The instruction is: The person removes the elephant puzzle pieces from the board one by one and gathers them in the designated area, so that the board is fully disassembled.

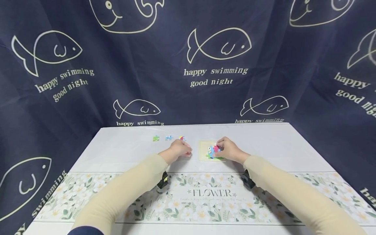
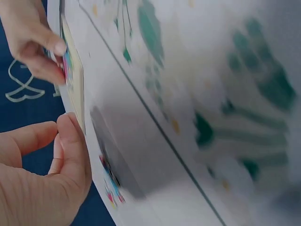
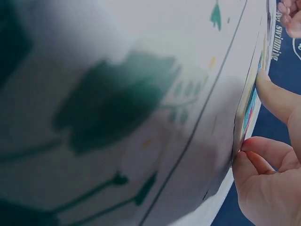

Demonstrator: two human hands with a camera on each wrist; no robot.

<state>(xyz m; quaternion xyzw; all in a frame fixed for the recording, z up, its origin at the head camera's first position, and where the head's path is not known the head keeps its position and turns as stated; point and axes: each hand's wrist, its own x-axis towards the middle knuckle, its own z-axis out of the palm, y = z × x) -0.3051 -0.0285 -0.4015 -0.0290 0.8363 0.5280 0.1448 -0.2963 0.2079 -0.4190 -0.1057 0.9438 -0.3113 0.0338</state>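
Over the right part of a pale, square puzzle board (image 1: 202, 156), my right hand (image 1: 232, 150) grips a pink-and-blue puzzle piece (image 1: 216, 148) at its sides, thumb and fingers spread across it. Joined pieces showing a blue cartoon figure (image 1: 210, 150) and green ground lie on the board beside it. In the right wrist view, the thumb (image 3: 275, 94) rests on the colourful surface, and fingertips are at the board's edge. My left hand (image 1: 180, 149) hovers left of the board. Its thumb and fingers are loosely curled together, with nothing visible between them.
Left of the board, loose puzzle pieces lie in a row: a green one (image 1: 156, 138), a blue one (image 1: 168, 138) and a red-and-yellow one (image 1: 182, 138). A floral cloth strip (image 1: 211, 209) crosses the white table nearer me. A dark blue curtain (image 1: 173, 81) hangs behind.
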